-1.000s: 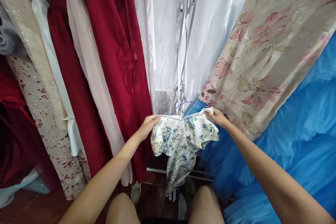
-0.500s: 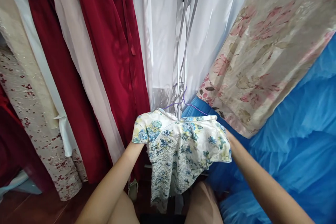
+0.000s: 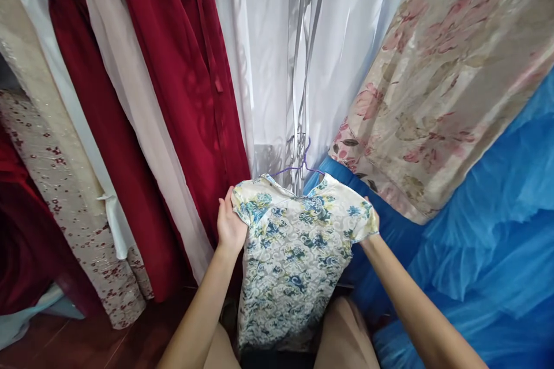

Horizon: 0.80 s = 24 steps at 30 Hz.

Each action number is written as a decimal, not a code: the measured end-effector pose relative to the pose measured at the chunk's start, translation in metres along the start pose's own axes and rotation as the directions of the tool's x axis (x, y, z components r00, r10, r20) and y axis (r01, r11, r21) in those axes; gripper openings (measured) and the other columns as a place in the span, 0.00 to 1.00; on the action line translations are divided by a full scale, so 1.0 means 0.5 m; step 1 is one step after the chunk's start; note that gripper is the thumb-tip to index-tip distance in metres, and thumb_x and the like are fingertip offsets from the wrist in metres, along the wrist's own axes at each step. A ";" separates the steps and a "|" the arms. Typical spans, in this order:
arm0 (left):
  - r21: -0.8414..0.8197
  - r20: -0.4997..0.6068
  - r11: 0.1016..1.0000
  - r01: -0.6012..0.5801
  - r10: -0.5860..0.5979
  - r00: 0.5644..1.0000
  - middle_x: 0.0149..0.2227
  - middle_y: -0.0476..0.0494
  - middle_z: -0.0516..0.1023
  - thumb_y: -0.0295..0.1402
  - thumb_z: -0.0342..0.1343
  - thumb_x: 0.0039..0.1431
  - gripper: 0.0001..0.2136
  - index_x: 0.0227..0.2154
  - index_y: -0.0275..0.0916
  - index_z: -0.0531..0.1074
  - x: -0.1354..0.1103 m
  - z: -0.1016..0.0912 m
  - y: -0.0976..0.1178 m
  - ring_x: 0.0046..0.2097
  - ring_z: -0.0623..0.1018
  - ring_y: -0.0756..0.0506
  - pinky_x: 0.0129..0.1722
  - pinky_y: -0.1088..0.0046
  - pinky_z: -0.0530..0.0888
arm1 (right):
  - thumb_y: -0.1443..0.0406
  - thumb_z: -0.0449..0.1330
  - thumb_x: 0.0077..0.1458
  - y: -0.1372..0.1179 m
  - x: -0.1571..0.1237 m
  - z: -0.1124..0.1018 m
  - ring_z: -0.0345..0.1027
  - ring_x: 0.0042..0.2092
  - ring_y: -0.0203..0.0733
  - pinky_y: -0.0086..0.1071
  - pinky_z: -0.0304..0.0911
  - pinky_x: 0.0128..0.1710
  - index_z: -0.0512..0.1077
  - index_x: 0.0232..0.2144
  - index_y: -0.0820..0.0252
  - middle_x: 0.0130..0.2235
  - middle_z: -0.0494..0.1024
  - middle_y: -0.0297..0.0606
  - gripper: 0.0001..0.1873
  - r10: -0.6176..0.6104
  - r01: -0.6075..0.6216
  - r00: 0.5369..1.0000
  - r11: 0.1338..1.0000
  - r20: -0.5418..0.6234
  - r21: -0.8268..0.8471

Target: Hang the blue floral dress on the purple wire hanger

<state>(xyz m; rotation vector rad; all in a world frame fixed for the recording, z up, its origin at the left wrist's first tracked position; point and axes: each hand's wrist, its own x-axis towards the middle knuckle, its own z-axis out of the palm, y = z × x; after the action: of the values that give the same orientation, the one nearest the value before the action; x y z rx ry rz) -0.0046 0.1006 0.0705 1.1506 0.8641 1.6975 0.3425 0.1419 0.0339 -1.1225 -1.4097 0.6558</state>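
Note:
A small white dress with a blue and yellow flower print [image 3: 294,248] hangs on a thin purple wire hanger [image 3: 303,166] in front of me. My left hand [image 3: 229,220] grips its left short sleeve. My right hand [image 3: 370,225] holds the right sleeve and is mostly hidden behind the cloth. The dress is spread flat between my hands and drapes down over my knees.
Long garments hang close around: dark red dresses [image 3: 190,81], a pale pink one [image 3: 142,121], white sheer fabric [image 3: 268,52], a beige flowered gown [image 3: 445,86] and blue tulle [image 3: 489,225] on the right. A dark wooden floor [image 3: 86,346] shows at lower left.
The little dress was bunched up between my hands a second ago. It has since been pulled open, drawn nearer to me and now hangs flat by its sleeves.

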 end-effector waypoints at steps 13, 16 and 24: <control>0.512 0.319 0.725 -0.461 0.337 0.886 0.65 0.41 0.60 0.24 0.58 0.45 0.39 0.64 0.46 0.59 0.079 0.036 0.135 0.67 0.59 0.34 0.67 0.53 0.56 | 0.46 0.55 0.59 -0.136 -0.075 -0.086 0.80 0.39 0.60 0.50 0.74 0.42 0.77 0.45 0.61 0.34 0.84 0.47 0.27 0.174 -0.124 0.975 0.943 -0.138 0.307; 0.770 0.344 0.417 -0.483 0.366 0.865 0.65 0.37 0.57 0.25 0.61 0.43 0.39 0.63 0.46 0.61 0.079 0.031 0.080 0.68 0.54 0.30 0.67 0.47 0.51 | 0.49 0.60 0.57 -0.141 -0.153 -0.069 0.78 0.34 0.56 0.45 0.74 0.34 0.76 0.40 0.57 0.32 0.82 0.42 0.19 0.240 -0.146 0.937 0.928 -0.253 0.342; 0.694 0.574 0.298 -0.655 0.320 0.754 0.66 0.39 0.60 0.20 0.54 0.48 0.39 0.65 0.46 0.53 0.065 0.088 -0.036 0.69 0.56 0.35 0.68 0.45 0.43 | 0.49 0.55 0.62 -0.197 -0.328 0.010 0.65 0.29 0.45 0.34 0.63 0.27 0.74 0.32 0.52 0.27 0.70 0.36 0.17 0.138 -0.103 0.972 0.977 -0.188 0.188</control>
<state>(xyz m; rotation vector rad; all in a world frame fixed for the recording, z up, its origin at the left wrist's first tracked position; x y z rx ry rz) 0.0362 0.1402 0.0794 2.6117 1.3007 1.3639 0.2928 -0.0421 0.0512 -1.1065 -1.0963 0.7189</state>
